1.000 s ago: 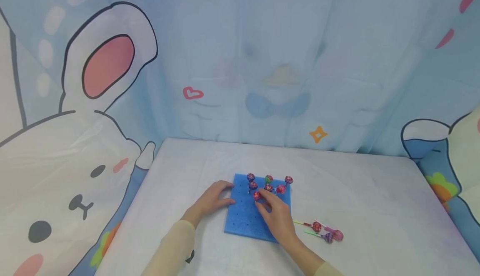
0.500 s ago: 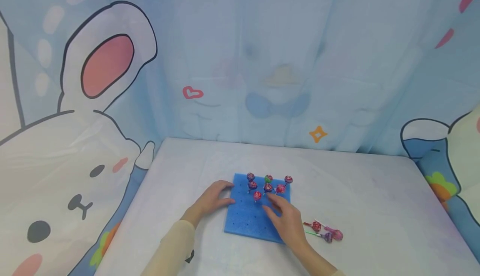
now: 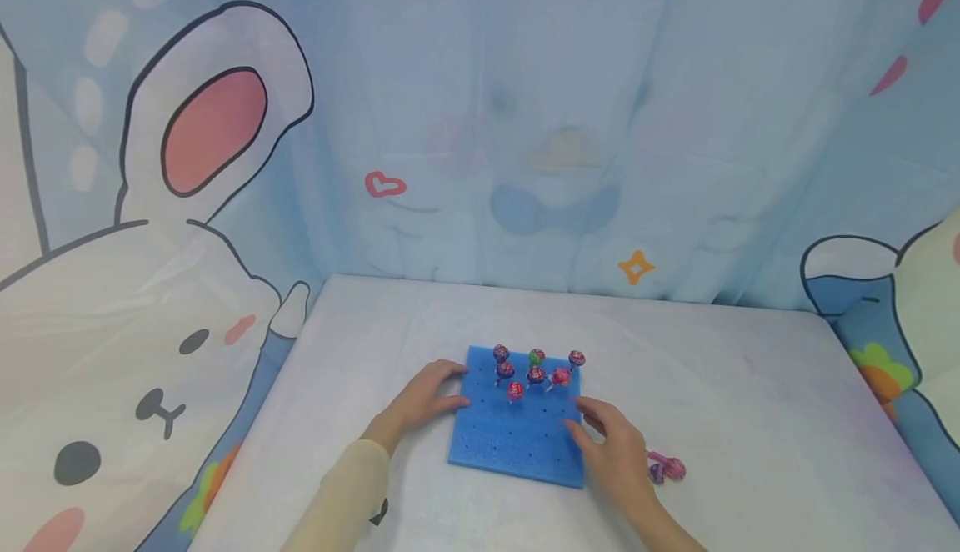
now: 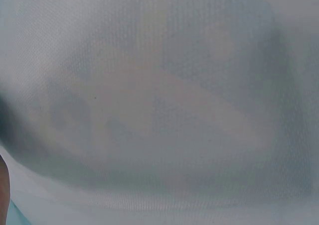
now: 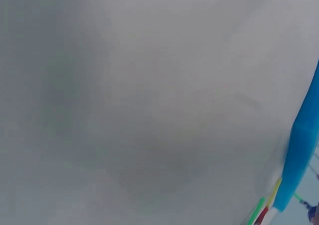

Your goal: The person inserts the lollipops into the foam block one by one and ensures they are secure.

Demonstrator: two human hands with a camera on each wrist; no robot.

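While a white tabletop spreads out around my blue board, a pale blue curtain hangs beyond the board's far edge, printed with a red heart outline and an orange star. Left of the board, a big white rabbit with a pink inner ear fills the cloth, and well to the board's right part of another printed figure shows. The board is a flat, squarish slab, dotted with small dark holes across its bare part. Seven lollipops stand in its far half on thin sticks, some leaning a little: mostly dark red-and-purple wrappers, with one green, one pink, and one bright red nearest to me. My left hand rests at the board's left edge, fingers and thumb apart against it, grasping nothing. My right hand is at the board's right edge, thumb and fingers parted with nothing between them; whether the tips touch the board I cannot tell. Right of the board, past that hand, a pink lollipop and a purple lollipop lie together, while my right wrist view shows a green stick and a yellow stick close beside the board
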